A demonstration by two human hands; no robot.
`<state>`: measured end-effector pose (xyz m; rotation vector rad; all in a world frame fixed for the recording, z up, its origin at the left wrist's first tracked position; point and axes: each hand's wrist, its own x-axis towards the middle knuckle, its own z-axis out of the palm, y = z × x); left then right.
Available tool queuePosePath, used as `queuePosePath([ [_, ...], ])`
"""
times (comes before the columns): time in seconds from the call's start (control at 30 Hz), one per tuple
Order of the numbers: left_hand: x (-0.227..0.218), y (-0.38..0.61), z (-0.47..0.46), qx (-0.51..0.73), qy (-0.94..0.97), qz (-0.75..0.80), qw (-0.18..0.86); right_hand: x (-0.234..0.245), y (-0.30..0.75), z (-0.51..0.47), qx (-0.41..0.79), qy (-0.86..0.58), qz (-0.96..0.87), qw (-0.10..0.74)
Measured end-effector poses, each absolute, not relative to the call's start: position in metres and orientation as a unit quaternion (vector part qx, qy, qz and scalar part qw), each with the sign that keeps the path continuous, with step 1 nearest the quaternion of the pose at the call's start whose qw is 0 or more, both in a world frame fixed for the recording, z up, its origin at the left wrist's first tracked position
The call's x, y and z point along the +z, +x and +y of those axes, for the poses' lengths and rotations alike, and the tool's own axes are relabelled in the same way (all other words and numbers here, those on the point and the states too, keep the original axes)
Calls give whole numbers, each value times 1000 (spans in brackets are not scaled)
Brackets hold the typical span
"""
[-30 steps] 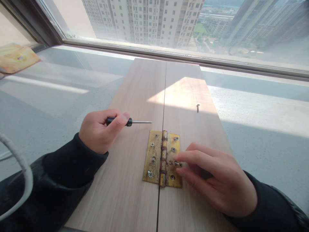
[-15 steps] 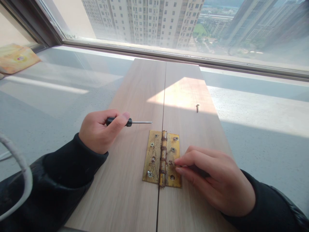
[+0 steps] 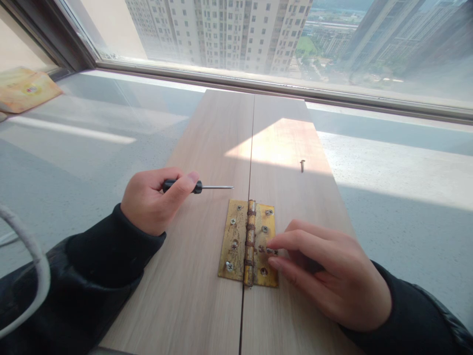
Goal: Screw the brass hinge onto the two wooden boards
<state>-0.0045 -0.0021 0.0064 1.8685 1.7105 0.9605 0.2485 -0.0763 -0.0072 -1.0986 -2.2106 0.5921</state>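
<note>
A rusty brass hinge [image 3: 248,243] lies across the seam of two wooden boards [image 3: 207,148], with several screws in its leaves. My left hand [image 3: 153,204] is closed round a small black-handled screwdriver [image 3: 201,187] whose shaft points right, above the hinge. My right hand [image 3: 328,273] rests on the right board with thumb and forefinger pinched on a screw [image 3: 271,251] at the hinge's right leaf. A loose screw [image 3: 302,165] lies further up the right board.
The boards rest on a grey stone windowsill [image 3: 406,187] under a big window [image 3: 258,34]. A yellow packet [image 3: 22,88] lies at the far left. A white cable [image 3: 33,261] curves at the lower left.
The fingers of my right hand shifted slightly at the screw on the hinge's right leaf. My left hand and the screwdriver stayed still.
</note>
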Motion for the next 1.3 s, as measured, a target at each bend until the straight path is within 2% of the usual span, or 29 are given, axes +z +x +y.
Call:
queuePosePath([
  [0.23, -3, -12, -1, 409, 739, 505, 177, -8, 248, -76, 222, -416, -827, 306],
  [0.43, 7, -7, -13, 394, 844, 284, 226, -3, 247, -77, 218, -422, -822, 314],
  [0.57, 16, 0, -21, 380, 863, 216, 252, -3, 248, -76, 198, -416, -824, 330],
  [0.73, 14, 3, -24, 387, 856, 202, 278, -2, 247, -77, 201, -417, -827, 318],
  [1.0, 29, 6, -26, 399, 812, 286, 315, 2, 246, -80, 251, -458, -782, 341],
  [1.13, 36, 9, -33, 375, 815, 302, 322, 6, 246, -78, 227, -506, -755, 350],
  [1.3, 32, 15, -38, 386, 810, 297, 327, 3, 247, -75, 196, -485, -779, 345],
])
